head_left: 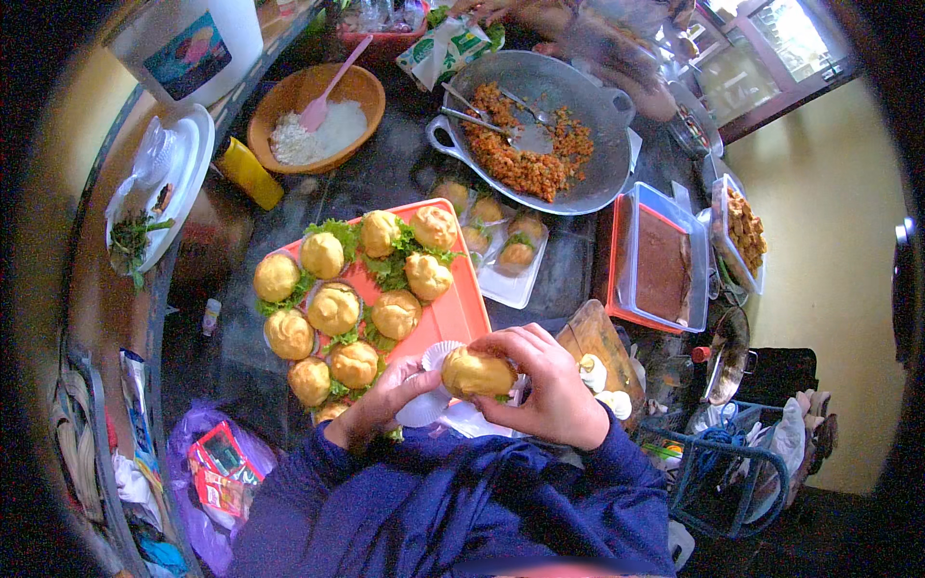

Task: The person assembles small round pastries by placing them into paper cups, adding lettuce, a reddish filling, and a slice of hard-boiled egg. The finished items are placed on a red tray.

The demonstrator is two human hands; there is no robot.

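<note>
My right hand [551,387] grips a golden filled bun [479,373] from its right side, with a bit of green leaf showing under it. A white pleated paper cup [424,407] is pinched in my left hand [388,395], close against the bun's left side. Just beyond both hands lies an orange-red tray [455,306]. Several golden buns [335,308] with lettuce sit on it, some in paper cups. Behind the tray, a white tray [511,287] holds a few more buns in clear wrapping.
A large metal wok [602,173] of orange filling stands at the back. Left of it is a brown bowl [260,130] with white contents and a pink spatula [316,108]. Plastic boxes [655,260] stand at right, beside a wooden board [583,337]. Another person's arm [617,58] is beyond the wok.
</note>
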